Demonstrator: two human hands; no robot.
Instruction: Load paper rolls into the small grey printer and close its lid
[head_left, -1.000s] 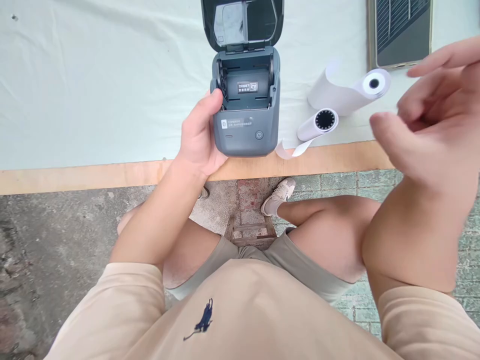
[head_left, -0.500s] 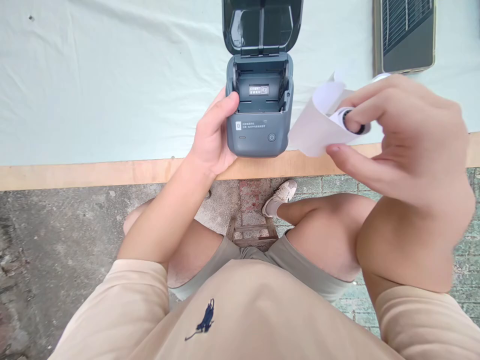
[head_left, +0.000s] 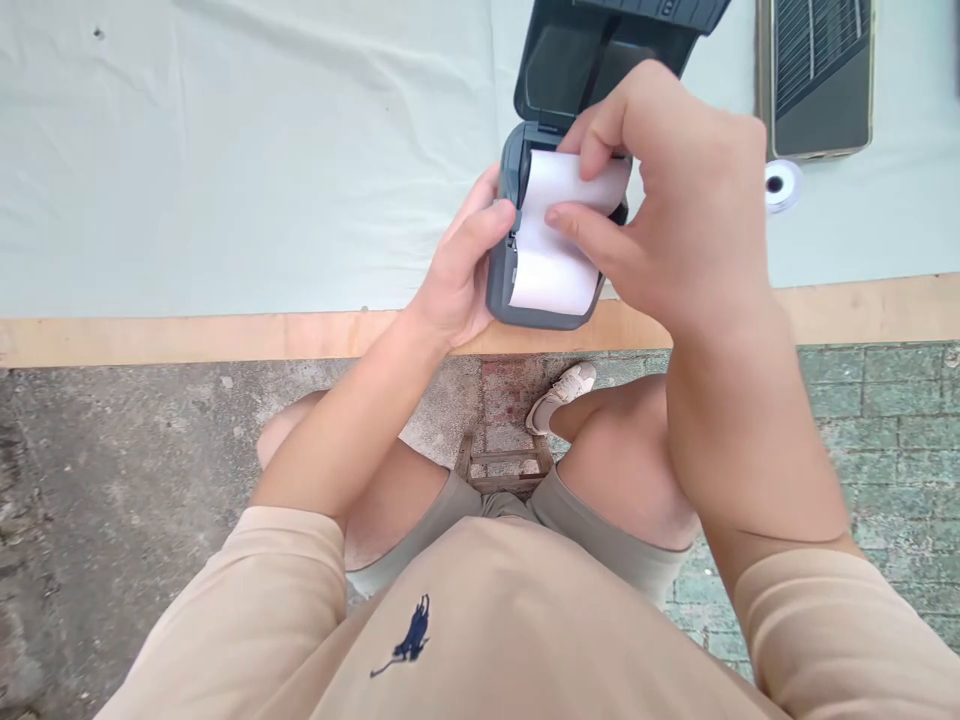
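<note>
My left hand (head_left: pixel 466 262) grips the left side of a dark grey label printer (head_left: pixel 504 285), thumb on its upper edge. The printer's lid (head_left: pixel 577 60) stands open at the top. A white paper roll (head_left: pixel 555 240) lies in the printer's compartment, its loose end draped over the front panel. My right hand (head_left: pixel 675 190) is closed on this paper roll, with the thumb on the paper and the fingertips at its far side. The far right of the compartment is hidden behind my right hand.
At the upper right of the cloth-covered table (head_left: pixel 247 180) lies a dark phone-like device (head_left: pixel 821 80). A second small white roll (head_left: pixel 782 187) sits below it. The table's wooden edge (head_left: pixel 187 340) runs in front of my knees.
My right hand has brought the paper roll leftward into the printer's open compartment. The printer has shifted right and tilted slightly. The second white roll now shows more fully on the table.
</note>
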